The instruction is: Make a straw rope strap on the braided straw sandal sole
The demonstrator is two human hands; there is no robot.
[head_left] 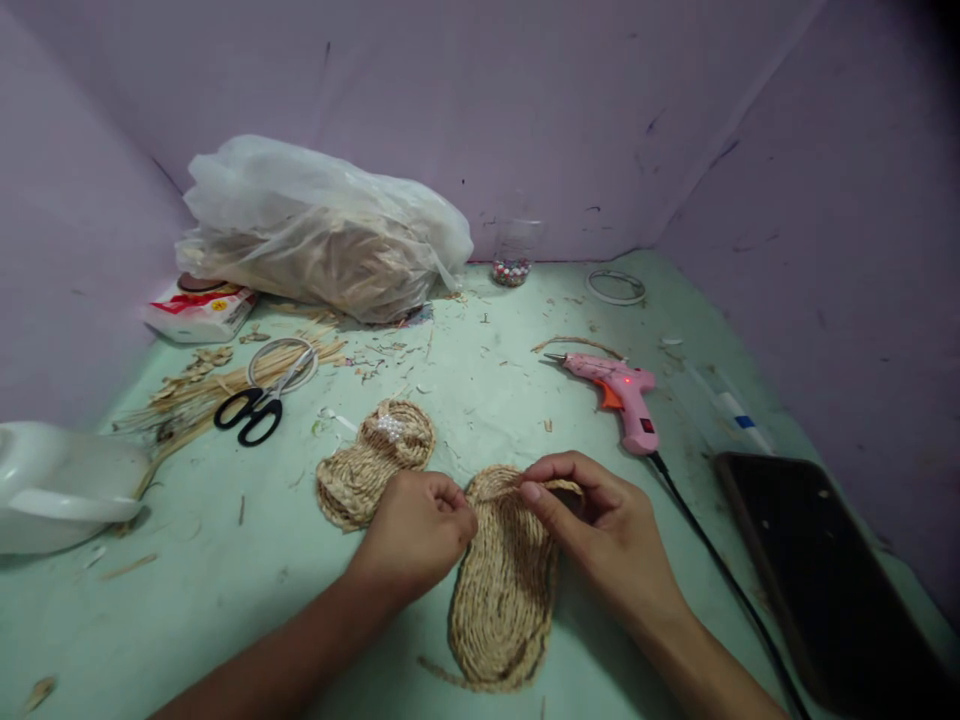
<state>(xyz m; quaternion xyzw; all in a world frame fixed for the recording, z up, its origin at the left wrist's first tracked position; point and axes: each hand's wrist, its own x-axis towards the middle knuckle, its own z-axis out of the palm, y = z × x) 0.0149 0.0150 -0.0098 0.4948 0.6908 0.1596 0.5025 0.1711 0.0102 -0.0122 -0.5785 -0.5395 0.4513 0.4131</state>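
A woven straw slipper point(502, 590) lies in front of me, its sole made of coiled braid. My left hand point(420, 530) is closed at the slipper's upper left edge, with thumb and fingers pressed together there. On the other side, my right hand point(592, 515) pinches at the upper band, where a braided straw cord point(564, 486) runs beneath the fingers. A second, smaller-looking slipper point(360, 475) rests left of it, with white beads point(390, 428) on its band. A loose braid end point(439, 672) sticks out at the bottom left of the nearer slipper.
A pink glue gun point(619, 390) with a lit red light lies to the right, its cord running toward me. Beside it is a dark phone point(817, 570). Scissors point(259, 400), straw strips, a white jug point(67, 490), a plastic bag point(322, 235) and a bead cup point(512, 265) surround the work.
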